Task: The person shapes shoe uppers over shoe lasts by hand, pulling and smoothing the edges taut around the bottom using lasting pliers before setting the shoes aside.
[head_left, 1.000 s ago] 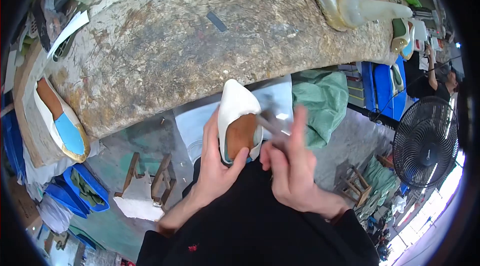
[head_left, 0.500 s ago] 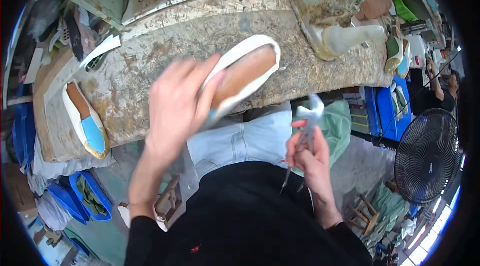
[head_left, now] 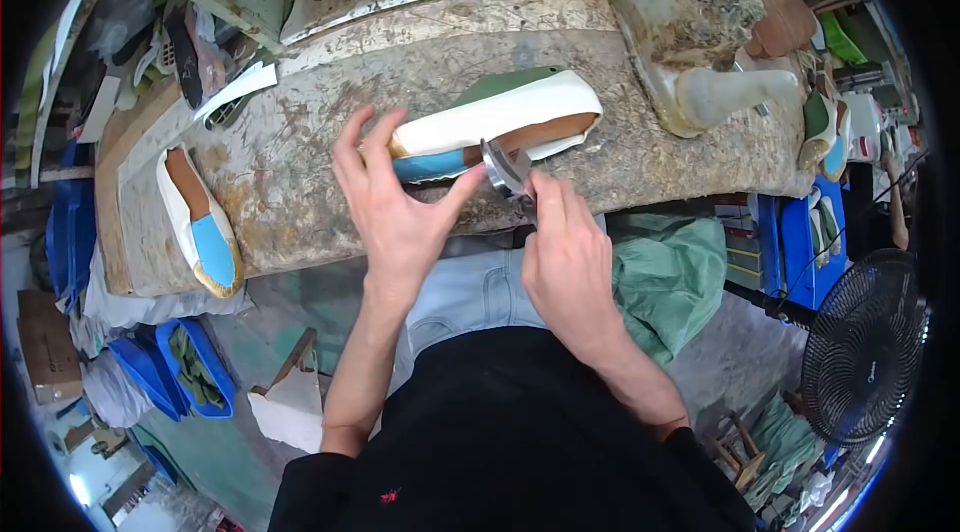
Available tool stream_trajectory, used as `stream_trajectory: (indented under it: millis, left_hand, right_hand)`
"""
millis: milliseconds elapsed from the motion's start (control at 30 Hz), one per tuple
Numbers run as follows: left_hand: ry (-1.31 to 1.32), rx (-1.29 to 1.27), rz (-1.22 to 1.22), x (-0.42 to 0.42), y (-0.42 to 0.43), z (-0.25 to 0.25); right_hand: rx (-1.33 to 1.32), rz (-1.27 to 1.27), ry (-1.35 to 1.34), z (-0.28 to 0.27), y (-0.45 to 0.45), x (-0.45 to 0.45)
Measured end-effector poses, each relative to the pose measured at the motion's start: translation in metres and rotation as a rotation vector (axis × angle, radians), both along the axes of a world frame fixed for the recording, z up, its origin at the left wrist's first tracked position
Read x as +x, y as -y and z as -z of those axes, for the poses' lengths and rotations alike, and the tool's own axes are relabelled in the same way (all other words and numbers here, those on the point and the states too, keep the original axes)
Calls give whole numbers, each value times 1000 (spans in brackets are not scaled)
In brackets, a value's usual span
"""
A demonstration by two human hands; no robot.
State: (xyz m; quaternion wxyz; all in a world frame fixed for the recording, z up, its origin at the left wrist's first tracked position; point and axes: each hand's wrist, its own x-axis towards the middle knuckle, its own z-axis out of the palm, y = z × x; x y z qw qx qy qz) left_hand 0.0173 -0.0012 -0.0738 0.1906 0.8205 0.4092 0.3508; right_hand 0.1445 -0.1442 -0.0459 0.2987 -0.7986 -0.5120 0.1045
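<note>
A shoe upper (head_left: 490,122) lies on its side on the workbench, its white lining and brown insole showing, with green material behind and blue toward its left end. My left hand (head_left: 400,222) grips that left end, fingers over the far side and thumb along the near edge. Closed round a pair of lasting pincers (head_left: 503,172), my right hand (head_left: 575,272) has the metal jaws at the shoe's near edge, by the blue part. Whether the jaws pinch the material cannot be seen. Most of the handles are hidden by the hand.
Another white-lined shoe (head_left: 180,212) lies at the bench's left. A worn metal stand with a pale shoe-shaped arm (head_left: 740,92) rises at the right. Below are blue bins (head_left: 195,372), a green cloth (head_left: 670,282) and a black fan (head_left: 865,352).
The shoe has been turned onto its side and lies lower against the bench. My right hand has brought the pincers up and left to it; my left hand has shifted along its end.
</note>
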Motion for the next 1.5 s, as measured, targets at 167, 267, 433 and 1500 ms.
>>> stream_trajectory:
  millis: [167,267,433,1500]
  left_hand:
    - [14,-15,-22,5,1,9]
    - [18,-21,-25,6,0,5]
    - [-5,-45,-34,5,-1,4]
    - [-197,-166,113,13,-16,-17]
  right_hand:
    - [6,24,105,3,-10,-5]
    - [1,33,100,4,-13,-10]
    - [-32,2,66,-4,-15,-6]
    - [22,-32,-709,16,19,-6]
